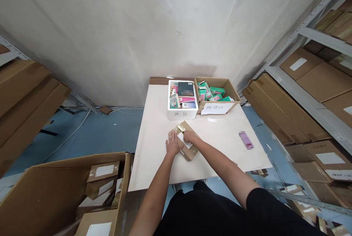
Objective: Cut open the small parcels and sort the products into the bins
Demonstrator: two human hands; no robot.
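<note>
A taped cardboard parcel (189, 152) with a white label lies at an angle on the white-topped table, near its middle. My left hand (172, 144) rests on the parcel's left side, fingers spread and pressed flat. Closed in a fist, my right hand (188, 136) is over the label, close to the taped far end. From that fist juts a small yellowish tool that looks like a box cutter (181, 128), its tip at the tape. Most of its handle is hidden by the fingers.
Behind the parcel stand a white foam box (182, 115) of books and small packs and a cardboard box (232, 98) of green packets. A blurred purple item (246, 140) lies right. A large carton (128, 177) of parcels stands left; shelving (324, 109) flanks the right.
</note>
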